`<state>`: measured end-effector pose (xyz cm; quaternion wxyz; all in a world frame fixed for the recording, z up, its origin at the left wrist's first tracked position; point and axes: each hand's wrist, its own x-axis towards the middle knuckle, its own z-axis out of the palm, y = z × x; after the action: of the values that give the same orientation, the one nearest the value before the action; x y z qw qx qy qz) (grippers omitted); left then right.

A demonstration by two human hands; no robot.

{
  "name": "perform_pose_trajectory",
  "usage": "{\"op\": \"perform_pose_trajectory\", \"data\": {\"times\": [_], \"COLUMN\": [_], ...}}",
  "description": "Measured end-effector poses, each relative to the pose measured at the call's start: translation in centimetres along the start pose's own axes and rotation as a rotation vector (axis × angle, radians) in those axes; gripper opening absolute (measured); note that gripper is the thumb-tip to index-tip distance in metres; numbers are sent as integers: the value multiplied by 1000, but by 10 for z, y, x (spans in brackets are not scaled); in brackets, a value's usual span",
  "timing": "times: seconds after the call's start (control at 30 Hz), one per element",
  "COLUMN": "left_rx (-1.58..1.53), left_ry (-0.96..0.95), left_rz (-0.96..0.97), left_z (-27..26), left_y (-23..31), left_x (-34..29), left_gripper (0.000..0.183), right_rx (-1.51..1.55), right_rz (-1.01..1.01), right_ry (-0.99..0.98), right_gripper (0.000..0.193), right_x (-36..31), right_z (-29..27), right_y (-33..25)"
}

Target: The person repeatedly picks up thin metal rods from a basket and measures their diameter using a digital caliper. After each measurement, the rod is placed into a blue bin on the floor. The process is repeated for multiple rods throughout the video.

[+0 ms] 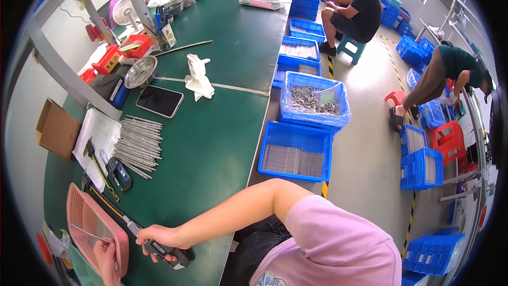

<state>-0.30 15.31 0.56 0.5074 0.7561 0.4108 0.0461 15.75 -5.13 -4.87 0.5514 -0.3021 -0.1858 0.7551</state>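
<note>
My right hand [157,238] is closed around a digital caliper [181,257], whose long beam points away to the upper left over the green table. My left hand [106,258] pinches a thin metal rod [87,232] over a pink plastic basket [119,233]. The rod and the caliper are apart. Beyond my hands, a second caliper [121,176] lies beside white papers [96,133]. A row of slim metal rods [140,143] rests on the table next to them.
A phone [160,100], white glove [198,78] and metal bowl [141,72] lie farther along the green table [211,153]. Blue crates [295,151] of metal parts line its right edge. A seated person [360,10] and a bending person [450,74] are across the aisle.
</note>
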Motion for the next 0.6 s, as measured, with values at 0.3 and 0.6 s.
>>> {"op": "perform_pose_trajectory", "data": {"times": [0.3, 0.6], "left_rx": [-362, -877], "left_ry": [426, 136], "left_rz": [421, 440], "left_z": [24, 108], "left_y": [-5, -23], "left_x": [-82, -96], "left_gripper": [20, 13], "right_rx": [14, 64], "right_rz": [-1, -100], "right_ry": [-28, 125], "right_gripper": [43, 64], "right_x": [4, -1], "right_z": [0, -1], "right_y": [0, -25]}}
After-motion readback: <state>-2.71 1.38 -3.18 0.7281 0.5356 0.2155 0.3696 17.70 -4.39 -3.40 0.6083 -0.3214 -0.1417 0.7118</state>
